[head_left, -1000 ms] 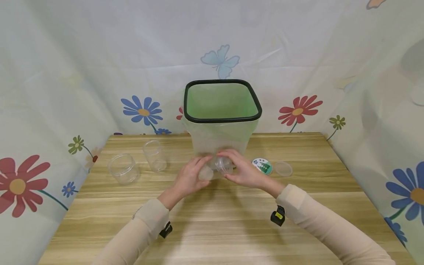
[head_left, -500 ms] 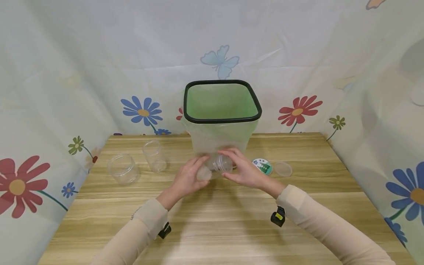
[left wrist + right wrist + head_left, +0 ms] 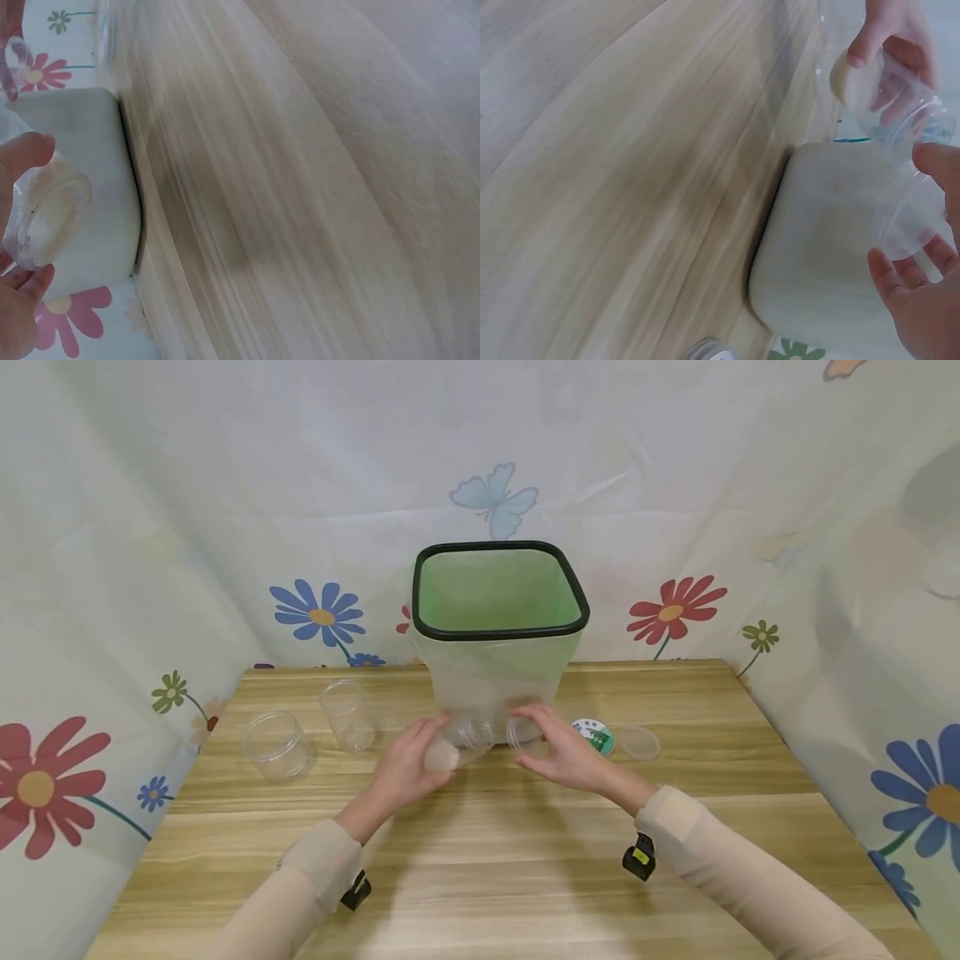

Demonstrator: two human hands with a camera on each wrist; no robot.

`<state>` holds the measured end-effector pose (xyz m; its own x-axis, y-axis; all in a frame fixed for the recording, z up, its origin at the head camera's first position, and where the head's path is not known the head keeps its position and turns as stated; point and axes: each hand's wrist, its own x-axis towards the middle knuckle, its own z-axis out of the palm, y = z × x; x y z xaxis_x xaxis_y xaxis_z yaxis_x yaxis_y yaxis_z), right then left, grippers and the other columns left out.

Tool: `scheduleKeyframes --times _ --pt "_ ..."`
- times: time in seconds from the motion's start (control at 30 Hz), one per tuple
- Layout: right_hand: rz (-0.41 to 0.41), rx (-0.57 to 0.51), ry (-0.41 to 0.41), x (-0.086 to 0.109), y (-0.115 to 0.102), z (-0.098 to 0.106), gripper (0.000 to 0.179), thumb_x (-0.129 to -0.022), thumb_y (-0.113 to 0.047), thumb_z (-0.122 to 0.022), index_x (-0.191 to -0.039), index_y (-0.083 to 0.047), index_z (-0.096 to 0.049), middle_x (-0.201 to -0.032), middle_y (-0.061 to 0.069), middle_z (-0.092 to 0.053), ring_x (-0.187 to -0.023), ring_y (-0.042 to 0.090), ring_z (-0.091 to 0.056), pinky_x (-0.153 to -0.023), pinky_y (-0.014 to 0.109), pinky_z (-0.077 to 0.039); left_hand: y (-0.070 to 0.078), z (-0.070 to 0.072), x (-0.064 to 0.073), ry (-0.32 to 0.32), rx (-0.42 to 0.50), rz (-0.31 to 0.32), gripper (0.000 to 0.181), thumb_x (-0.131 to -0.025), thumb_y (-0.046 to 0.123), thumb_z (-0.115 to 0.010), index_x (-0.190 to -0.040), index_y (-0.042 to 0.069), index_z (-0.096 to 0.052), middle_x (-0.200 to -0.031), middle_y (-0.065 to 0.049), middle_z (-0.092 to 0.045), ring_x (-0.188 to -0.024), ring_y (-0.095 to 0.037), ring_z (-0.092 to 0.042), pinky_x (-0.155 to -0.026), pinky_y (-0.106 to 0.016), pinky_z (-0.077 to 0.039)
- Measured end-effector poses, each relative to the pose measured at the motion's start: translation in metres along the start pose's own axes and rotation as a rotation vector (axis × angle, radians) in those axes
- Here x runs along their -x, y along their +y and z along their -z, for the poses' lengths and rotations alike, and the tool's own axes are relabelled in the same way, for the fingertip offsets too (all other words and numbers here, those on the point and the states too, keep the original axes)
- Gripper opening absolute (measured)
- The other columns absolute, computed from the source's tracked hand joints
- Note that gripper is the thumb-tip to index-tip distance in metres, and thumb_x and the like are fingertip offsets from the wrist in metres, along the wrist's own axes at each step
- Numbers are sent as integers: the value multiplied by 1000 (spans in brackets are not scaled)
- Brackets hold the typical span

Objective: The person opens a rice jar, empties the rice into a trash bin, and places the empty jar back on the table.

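Note:
My left hand [image 3: 405, 764] grips a clear plastic jar [image 3: 892, 94] with a whitish bottom. The jar lies tilted on its side in the air, its threaded mouth turned toward my right hand [image 3: 566, 752]. Between thumb and fingertips, that right hand holds a clear round lid [image 3: 909, 221]. A narrow gap separates lid and jar mouth in the head view. In the left wrist view, the jar's whitish bottom [image 3: 52, 214] faces the camera.
Right behind the hands stands a pale green bin [image 3: 495, 672] with a black rim. Two clear containers, one wide [image 3: 277, 747] and one tall and narrow [image 3: 348, 718], stand at left. On the right lie a green-and-white printed disc [image 3: 594, 737] and a clear disc [image 3: 640, 742].
The lid has come away from the jar's mouth. My left hand has moved left with the jar, while my right hand has shifted slightly right with the lid.

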<state>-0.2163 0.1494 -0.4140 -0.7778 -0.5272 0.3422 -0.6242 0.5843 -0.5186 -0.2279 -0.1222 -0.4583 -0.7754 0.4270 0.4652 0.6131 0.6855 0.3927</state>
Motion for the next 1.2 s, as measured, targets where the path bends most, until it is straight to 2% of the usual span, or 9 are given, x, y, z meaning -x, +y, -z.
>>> scheduleKeyframes --times 0.2,0.3,0.5,0.7,1.0,1.2 --pt "-22 69 -34 8 8 -3 59 -77 -14 -72 -129 -4 -46 -125 13 -49 -115 25 -48 -95 41 -43 -6 5 8 1 6 2 83 -60 21 -84 -134 13 -45 -119 -10 -58 -105 -29 -57 -88 -44 -48" --pt "-28 83 -46 12 11 -4 59 -77 -17 -73 -129 -4 -47 -126 15 -49 -115 27 -48 -96 43 -42 -8 7 11 0 3 5 83 -60 22 -84 -133 12 -46 -117 -10 -58 -104 -29 -57 -87 -44 -48" --pt "14 120 -49 19 20 -7 59 -78 -22 -73 -128 -3 -50 -124 16 -50 -114 29 -48 -94 44 -43 -8 12 13 0 -4 13 82 -61 23 -84 -133 13 -46 -116 -10 -59 -104 -28 -57 -87 -44 -48" --pt "57 159 -17 26 32 -13 58 -73 -17 -76 -125 -2 -53 -118 19 -53 -108 31 -51 -91 47 -44 -6 13 11 13 -7 6 81 -61 25 -84 -132 12 -47 -114 -9 -59 -102 -28 -57 -85 -44 -49" --pt "38 126 -44 37 47 -24 58 -72 -10 -75 -125 -1 -53 -122 22 -51 -110 33 -50 -93 48 -42 -3 13 10 25 -14 -13 81 -60 25 -84 -132 11 -47 -114 -9 -60 -101 -27 -58 -84 -44 -50" --pt "29 147 -42 41 52 -30 59 -71 -11 -75 -124 0 -53 -119 21 -52 -108 33 -50 -91 48 -42 -3 12 12 37 -12 -21 82 -59 24 -85 -131 11 -48 -114 -9 -60 -100 -27 -59 -81 -44 -50"
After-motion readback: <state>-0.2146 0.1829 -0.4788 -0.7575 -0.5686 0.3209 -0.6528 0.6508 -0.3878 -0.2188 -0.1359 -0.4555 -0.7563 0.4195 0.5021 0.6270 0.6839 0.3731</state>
